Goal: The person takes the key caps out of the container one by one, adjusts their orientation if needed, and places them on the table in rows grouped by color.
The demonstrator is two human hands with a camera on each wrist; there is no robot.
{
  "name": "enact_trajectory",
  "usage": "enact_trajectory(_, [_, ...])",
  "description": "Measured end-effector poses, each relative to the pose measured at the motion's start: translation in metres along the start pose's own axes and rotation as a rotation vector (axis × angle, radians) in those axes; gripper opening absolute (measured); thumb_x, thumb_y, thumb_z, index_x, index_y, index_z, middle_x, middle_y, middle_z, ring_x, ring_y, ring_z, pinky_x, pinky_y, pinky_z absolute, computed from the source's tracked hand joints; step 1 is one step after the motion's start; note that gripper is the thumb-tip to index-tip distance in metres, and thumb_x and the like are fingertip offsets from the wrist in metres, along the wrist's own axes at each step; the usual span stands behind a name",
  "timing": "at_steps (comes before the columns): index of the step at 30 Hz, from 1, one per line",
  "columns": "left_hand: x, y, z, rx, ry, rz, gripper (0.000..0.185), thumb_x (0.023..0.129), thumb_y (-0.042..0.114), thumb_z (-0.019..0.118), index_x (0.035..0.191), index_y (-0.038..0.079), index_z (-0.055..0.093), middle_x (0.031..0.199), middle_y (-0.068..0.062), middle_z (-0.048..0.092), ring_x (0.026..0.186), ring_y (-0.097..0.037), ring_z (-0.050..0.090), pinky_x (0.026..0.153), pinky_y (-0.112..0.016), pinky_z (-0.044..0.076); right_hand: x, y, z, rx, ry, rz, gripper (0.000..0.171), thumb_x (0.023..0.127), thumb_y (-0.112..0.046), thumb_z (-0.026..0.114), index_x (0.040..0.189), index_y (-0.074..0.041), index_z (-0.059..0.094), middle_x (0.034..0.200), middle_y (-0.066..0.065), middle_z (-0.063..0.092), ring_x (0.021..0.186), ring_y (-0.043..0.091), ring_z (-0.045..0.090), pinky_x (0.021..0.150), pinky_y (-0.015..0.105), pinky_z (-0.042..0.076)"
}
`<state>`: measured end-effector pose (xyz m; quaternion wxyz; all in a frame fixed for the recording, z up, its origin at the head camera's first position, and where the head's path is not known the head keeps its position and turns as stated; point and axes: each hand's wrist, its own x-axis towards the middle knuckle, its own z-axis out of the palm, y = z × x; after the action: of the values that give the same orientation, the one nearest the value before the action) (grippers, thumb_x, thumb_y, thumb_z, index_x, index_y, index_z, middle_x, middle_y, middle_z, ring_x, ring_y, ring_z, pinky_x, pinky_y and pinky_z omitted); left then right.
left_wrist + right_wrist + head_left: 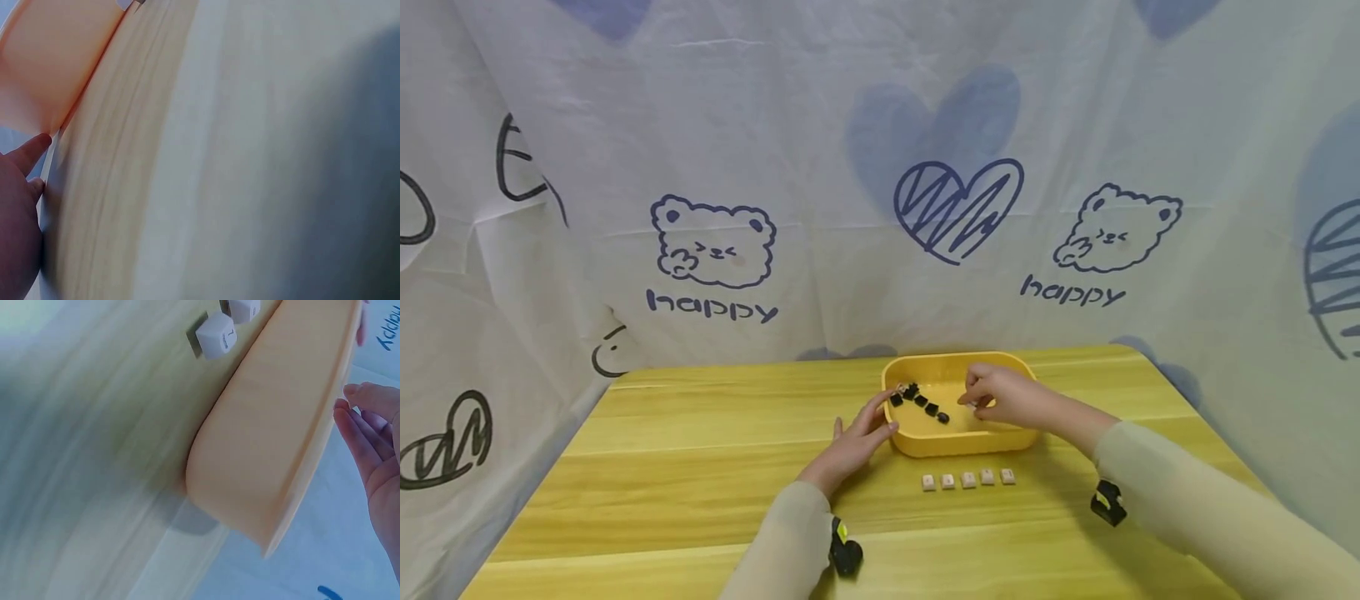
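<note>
A yellow plastic tray (955,444) stands at the back of the table. Inside it, along the left side, lie several black keycaps (931,409), with a pale one among them near the rim. My right hand (1003,395) is over the tray's right half, thumb and fingertips pinching a small white keycap (972,406), mostly covered by the fingers. At the tray's left end my left hand (854,446) touches the rim and side with extended fingers. In front of the tray, several white keycaps (967,480) form a row, marked faces up.
The wooden table (700,467) reaches back to a white cloth (842,283) printed with hearts and bears. A black wrist device (846,550) sits on the left sleeve, and another black device (1108,502) on the right.
</note>
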<state>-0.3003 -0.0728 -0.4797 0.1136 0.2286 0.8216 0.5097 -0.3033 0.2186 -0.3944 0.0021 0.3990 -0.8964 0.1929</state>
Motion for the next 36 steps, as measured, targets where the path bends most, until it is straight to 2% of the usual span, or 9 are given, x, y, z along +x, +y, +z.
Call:
enact_trajectory(8, [0.001, -0.003, 0.000, 0.000, -0.002, 0.003, 0.060, 0.103, 0.038, 0.047, 0.156, 0.026, 0.021, 0.154, -0.011, 0.035, 0.142, -0.029, 0.029, 0.106, -0.057, -0.025, -0.034, -0.008, -0.008, 0.030, 0.057, 0.047, 0.018, 0.085, -0.005, 0.075, 0.101, -0.011, 0.077, 0.089, -0.008, 0.058, 0.084, 0.011, 0.061, 0.075, 0.032, 0.057])
enact_trajectory(16, [0.000, -0.001, 0.000, 0.011, 0.004, -0.001, 0.060, 0.103, 0.038, 0.046, 0.156, 0.027, 0.020, 0.154, -0.011, 0.035, 0.142, -0.029, 0.029, 0.106, -0.057, -0.025, -0.066, -0.009, -0.001, 0.144, 0.074, 0.138, 0.016, 0.084, -0.005, 0.075, 0.100, -0.010, 0.077, 0.094, -0.008, 0.066, 0.079, 0.005, 0.063, 0.067, 0.024, 0.056])
enact_trajectory(22, [0.001, -0.001, 0.000, 0.011, 0.007, 0.002, 0.060, 0.104, 0.037, 0.047, 0.156, 0.026, 0.021, 0.154, -0.012, 0.036, 0.142, -0.029, 0.030, 0.106, -0.057, -0.025, -0.084, -0.005, 0.010, 0.177, 0.100, 0.178, 0.014, 0.084, -0.010, 0.078, 0.097, -0.015, 0.076, 0.092, -0.008, 0.069, 0.076, 0.004, 0.062, 0.063, 0.025, 0.055])
enact_trajectory(27, [0.001, -0.001, -0.001, 0.007, 0.014, 0.005, 0.060, 0.104, 0.035, 0.047, 0.156, 0.026, 0.021, 0.153, -0.012, 0.036, 0.141, -0.030, 0.030, 0.106, -0.057, -0.025, -0.092, 0.002, 0.022, 0.208, 0.095, 0.258, 0.014, 0.084, -0.016, 0.079, 0.098, -0.017, 0.077, 0.090, -0.010, 0.070, 0.076, 0.003, 0.062, 0.065, 0.025, 0.054])
enact_trajectory(29, [0.001, -0.001, 0.000, 0.010, 0.014, 0.006, 0.059, 0.104, 0.034, 0.047, 0.156, 0.026, 0.021, 0.153, -0.012, 0.036, 0.141, -0.030, 0.030, 0.106, -0.057, -0.025, -0.096, 0.005, 0.027, 0.210, 0.091, 0.260, 0.015, 0.084, -0.017, 0.078, 0.098, -0.016, 0.077, 0.090, -0.010, 0.070, 0.076, 0.003, 0.062, 0.065, 0.025, 0.054])
enact_trajectory(36, [0.001, -0.002, 0.001, 0.013, 0.015, 0.011, 0.059, 0.104, 0.035, 0.047, 0.156, 0.026, 0.021, 0.153, -0.012, 0.037, 0.141, -0.030, 0.030, 0.106, -0.057, -0.024, -0.106, 0.016, 0.040, 0.118, 0.134, 0.166, 0.013, 0.083, -0.016, 0.079, 0.096, -0.011, 0.078, 0.086, -0.010, 0.068, 0.072, 0.001, 0.060, 0.061, 0.023, 0.053])
